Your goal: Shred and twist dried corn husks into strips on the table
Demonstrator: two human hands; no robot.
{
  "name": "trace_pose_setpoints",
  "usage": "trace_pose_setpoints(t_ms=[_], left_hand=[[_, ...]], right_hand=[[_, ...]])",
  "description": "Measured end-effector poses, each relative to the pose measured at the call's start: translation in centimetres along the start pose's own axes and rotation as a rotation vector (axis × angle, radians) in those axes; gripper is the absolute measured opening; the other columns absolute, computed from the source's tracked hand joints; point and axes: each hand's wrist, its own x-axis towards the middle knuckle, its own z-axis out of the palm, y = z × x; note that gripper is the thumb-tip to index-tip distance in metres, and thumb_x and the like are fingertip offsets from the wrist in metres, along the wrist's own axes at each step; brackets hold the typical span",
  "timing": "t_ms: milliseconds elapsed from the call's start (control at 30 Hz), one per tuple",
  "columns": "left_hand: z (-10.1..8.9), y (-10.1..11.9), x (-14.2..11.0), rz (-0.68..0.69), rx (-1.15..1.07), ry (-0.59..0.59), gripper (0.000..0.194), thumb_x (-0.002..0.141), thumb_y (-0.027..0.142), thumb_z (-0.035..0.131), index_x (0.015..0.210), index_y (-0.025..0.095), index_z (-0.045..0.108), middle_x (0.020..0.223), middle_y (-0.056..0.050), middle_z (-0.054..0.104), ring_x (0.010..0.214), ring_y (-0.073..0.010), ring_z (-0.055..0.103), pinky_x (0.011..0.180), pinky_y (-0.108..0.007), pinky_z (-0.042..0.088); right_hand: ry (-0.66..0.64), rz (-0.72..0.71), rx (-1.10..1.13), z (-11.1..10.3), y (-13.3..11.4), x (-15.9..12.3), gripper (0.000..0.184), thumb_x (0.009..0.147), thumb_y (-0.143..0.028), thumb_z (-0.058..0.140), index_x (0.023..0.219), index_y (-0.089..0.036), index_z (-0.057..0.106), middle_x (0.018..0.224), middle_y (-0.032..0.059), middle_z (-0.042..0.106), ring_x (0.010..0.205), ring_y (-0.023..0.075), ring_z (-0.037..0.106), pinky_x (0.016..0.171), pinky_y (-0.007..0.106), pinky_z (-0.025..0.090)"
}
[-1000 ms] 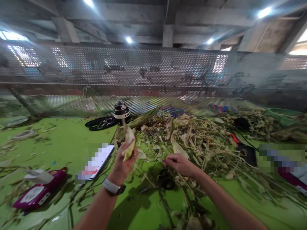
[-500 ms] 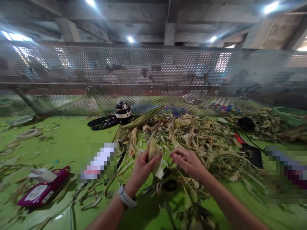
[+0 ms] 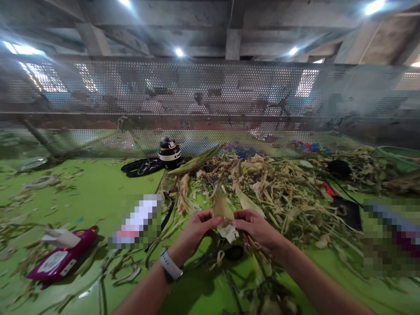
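Observation:
Between my two hands is a pale, yellow-green, husk-like leaf piece [image 3: 221, 203], its stalk end pointing away and its paler, ragged end hanging toward me. My left hand [image 3: 198, 227], with a white-strapped watch [image 3: 170, 264] on its wrist, pinches the piece from the left. On the other side, the fingertips of my right hand [image 3: 254, 227] are closed on its edge. Below them a dark, ring-like thing [image 3: 233, 253] lies among loose stems on the green tabletop [image 3: 193, 291].
A heap of dried leaves [image 3: 282, 188] spreads behind and right of my hands. A black jar [image 3: 169, 153] stands at the back beside a perforated metal screen [image 3: 210, 92]. Left are a blurred-out phone [image 3: 136, 223] and a purple tissue pack [image 3: 64, 256]. A green basket [image 3: 400, 157] sits far right.
My left hand has brought the husk-like piece right and down to the middle. My right hand has moved in against it and now pinches its edge.

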Motion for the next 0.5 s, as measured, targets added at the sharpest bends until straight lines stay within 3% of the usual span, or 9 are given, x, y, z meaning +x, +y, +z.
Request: trace_pose_setpoints(t_ms=[267,367,500], left_hand=[[0.18,0.23,0.11,0.023,0.287,-0.062,0.037,0.061,0.047,0.071,0.061,0.012,0.062,0.052,0.002,0.052,0.049,-0.0084,0.042,0.048,-0.020,0.032],[0.10,0.45,-0.02,0.000,0.267,-0.099,0.037,0.061,0.047,0.071,0.066,0.011,0.064,0.056,0.001,0.053,0.052,-0.0086,0.043,0.049,-0.020,0.034],[-0.32,0.67,-0.08,-0.068,0.183,-0.156,0.037,0.062,0.047,0.070,0.072,0.012,0.065,0.061,0.000,0.056,0.056,-0.0101,0.049,0.056,-0.022,0.040]], right_hand=[[-0.070,0.018,-0.220,0.06,0.50,-0.03,0.034,0.072,-0.047,0.064,0.080,-0.014,0.060,0.059,-0.0038,0.053,0.041,0.0040,0.042,0.037,0.015,0.038],[-0.070,0.018,-0.207,0.14,0.64,0.01,0.039,0.075,-0.053,0.058,0.081,-0.015,0.060,0.058,-0.0039,0.051,0.040,0.0042,0.042,0.036,0.015,0.038],[-0.164,-0.012,-0.149,-0.07,0.29,-0.21,0.039,0.078,-0.054,0.054,0.089,-0.017,0.058,0.063,-0.0047,0.049,0.042,0.0042,0.043,0.038,0.015,0.039]])
